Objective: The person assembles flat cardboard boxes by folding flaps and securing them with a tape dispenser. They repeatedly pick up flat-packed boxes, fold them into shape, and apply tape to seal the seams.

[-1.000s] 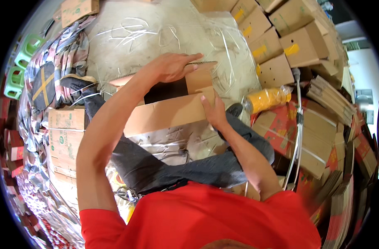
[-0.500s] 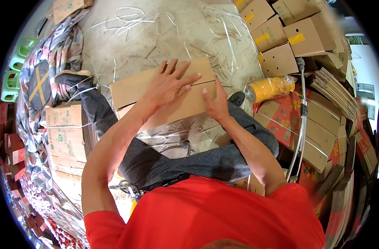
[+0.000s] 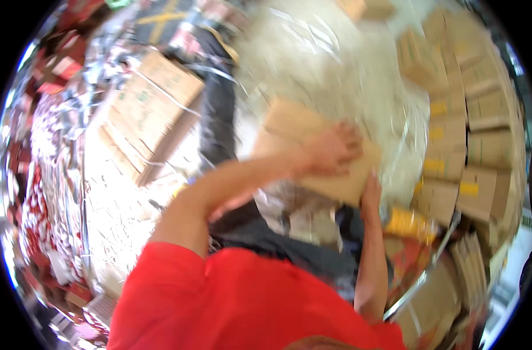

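A brown cardboard box (image 3: 289,125) sits in front of me, between my legs and turned at a slant. Flat across its top rests my left hand (image 3: 333,150), fingers spread, near the right part of the box. At the box's right end, my right hand (image 3: 371,195) grips the edge, its thumb upward and the other fingers mostly hidden. Motion blur hides the fine details of both hands and of the seam on the box. Beside the right hand lies a stack of yellow tape rolls (image 3: 410,224) in clear wrap.
A strapped bundle of flattened cartons (image 3: 161,96) lies to the left, past my leg. Cardboard boxes with yellow tape (image 3: 446,137) stand in rows at the right. A metal pole (image 3: 423,274) slants at the lower right. White straps (image 3: 312,32) litter the floor.
The whole view has swung, so surroundings appear shifted and turned. The box appears farther right and more slanted. Both hands remain on it, the left flat on top and the right at its end.
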`<action>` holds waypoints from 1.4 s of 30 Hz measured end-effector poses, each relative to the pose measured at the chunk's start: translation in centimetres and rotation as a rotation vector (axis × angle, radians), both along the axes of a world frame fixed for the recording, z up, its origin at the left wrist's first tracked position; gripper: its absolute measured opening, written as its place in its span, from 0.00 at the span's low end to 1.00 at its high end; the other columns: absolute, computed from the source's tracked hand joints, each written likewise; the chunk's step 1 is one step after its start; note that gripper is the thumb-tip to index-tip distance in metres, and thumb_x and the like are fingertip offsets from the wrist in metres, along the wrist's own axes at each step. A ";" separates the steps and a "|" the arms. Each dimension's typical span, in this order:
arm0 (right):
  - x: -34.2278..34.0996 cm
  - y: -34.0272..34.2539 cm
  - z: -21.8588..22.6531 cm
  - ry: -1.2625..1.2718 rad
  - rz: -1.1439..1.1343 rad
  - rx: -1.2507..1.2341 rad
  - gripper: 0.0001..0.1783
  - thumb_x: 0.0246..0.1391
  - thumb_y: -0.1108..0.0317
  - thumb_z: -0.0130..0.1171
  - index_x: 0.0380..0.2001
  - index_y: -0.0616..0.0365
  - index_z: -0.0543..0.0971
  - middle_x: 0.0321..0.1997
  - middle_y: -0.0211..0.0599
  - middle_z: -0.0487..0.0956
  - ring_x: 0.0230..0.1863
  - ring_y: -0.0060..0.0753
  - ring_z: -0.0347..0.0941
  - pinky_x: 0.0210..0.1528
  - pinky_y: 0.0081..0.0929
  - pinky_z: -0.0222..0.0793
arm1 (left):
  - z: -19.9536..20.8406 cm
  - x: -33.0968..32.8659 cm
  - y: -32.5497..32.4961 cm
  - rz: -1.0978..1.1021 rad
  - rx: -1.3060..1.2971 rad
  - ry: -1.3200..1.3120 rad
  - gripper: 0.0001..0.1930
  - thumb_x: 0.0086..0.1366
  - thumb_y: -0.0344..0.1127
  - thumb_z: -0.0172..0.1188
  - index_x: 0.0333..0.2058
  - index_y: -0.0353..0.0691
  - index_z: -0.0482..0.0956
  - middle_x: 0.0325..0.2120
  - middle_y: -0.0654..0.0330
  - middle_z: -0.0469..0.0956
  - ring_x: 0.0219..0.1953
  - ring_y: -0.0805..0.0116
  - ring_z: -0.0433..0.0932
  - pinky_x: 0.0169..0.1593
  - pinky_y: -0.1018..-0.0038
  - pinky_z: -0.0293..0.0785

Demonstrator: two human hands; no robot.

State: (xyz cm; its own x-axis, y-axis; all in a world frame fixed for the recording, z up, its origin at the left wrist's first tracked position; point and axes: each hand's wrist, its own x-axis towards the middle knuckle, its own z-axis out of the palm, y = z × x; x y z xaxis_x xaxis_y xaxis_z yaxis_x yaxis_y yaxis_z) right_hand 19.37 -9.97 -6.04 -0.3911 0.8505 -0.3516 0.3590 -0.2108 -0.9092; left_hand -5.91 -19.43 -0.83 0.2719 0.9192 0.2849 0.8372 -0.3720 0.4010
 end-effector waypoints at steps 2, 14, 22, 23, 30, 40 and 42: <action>0.4 -0.9 0.4 -0.055 -0.003 -0.023 0.35 0.77 0.46 0.41 0.64 0.70 0.73 0.61 0.52 0.79 0.58 0.43 0.76 0.61 0.40 0.71 | 1.8 -0.1 -2.5 0.184 0.176 -0.164 0.30 0.64 0.44 0.65 0.64 0.42 0.76 0.67 0.45 0.68 0.73 0.39 0.58 0.74 0.42 0.54; 2.3 -2.7 0.7 0.009 0.032 0.029 0.37 0.75 0.41 0.42 0.64 0.67 0.72 0.58 0.42 0.80 0.54 0.39 0.77 0.60 0.36 0.72 | -14.1 -7.3 -43.7 1.488 -0.193 -0.243 0.21 0.59 0.40 0.72 0.49 0.40 0.80 0.48 0.46 0.77 0.51 0.43 0.78 0.54 0.51 0.75; 9.0 -9.8 -0.3 -0.049 -0.021 -0.101 0.41 0.75 0.38 0.40 0.70 0.66 0.66 0.69 0.45 0.73 0.66 0.44 0.70 0.68 0.39 0.64 | -23.2 3.1 -52.9 1.621 -0.276 -0.088 0.28 0.54 0.40 0.72 0.53 0.41 0.75 0.47 0.46 0.74 0.56 0.44 0.72 0.59 0.50 0.67; 8.3 -10.8 0.2 -0.055 -0.040 -0.090 0.41 0.75 0.38 0.39 0.72 0.66 0.64 0.70 0.47 0.71 0.67 0.45 0.68 0.69 0.39 0.62 | -23.1 3.1 -53.4 1.656 -0.278 -0.134 0.29 0.54 0.40 0.72 0.53 0.40 0.74 0.47 0.47 0.74 0.55 0.44 0.72 0.59 0.51 0.68; 0.7 -9.1 -2.7 -0.043 -0.030 -0.103 0.40 0.75 0.41 0.40 0.72 0.66 0.64 0.72 0.47 0.69 0.69 0.45 0.68 0.70 0.38 0.62 | -25.4 -2.1 -53.0 1.873 -0.424 -0.281 0.29 0.57 0.39 0.69 0.56 0.38 0.71 0.50 0.48 0.76 0.55 0.48 0.75 0.59 0.52 0.68; 2.6 -9.8 7.1 -0.039 -0.004 -0.044 0.35 0.76 0.41 0.41 0.64 0.64 0.72 0.60 0.42 0.79 0.58 0.41 0.77 0.60 0.39 0.73 | -11.4 -1.6 -54.6 1.769 -0.408 -0.549 0.17 0.58 0.31 0.53 0.45 0.29 0.68 0.41 0.35 0.75 0.46 0.31 0.74 0.53 0.42 0.69; 2.2 -10.8 8.9 -0.029 0.002 -0.063 0.35 0.76 0.41 0.42 0.63 0.65 0.73 0.58 0.43 0.79 0.56 0.41 0.78 0.58 0.38 0.74 | -7.7 -3.3 -55.0 1.749 -0.303 -0.581 0.22 0.60 0.40 0.62 0.45 0.30 0.67 0.40 0.34 0.75 0.46 0.32 0.75 0.49 0.44 0.70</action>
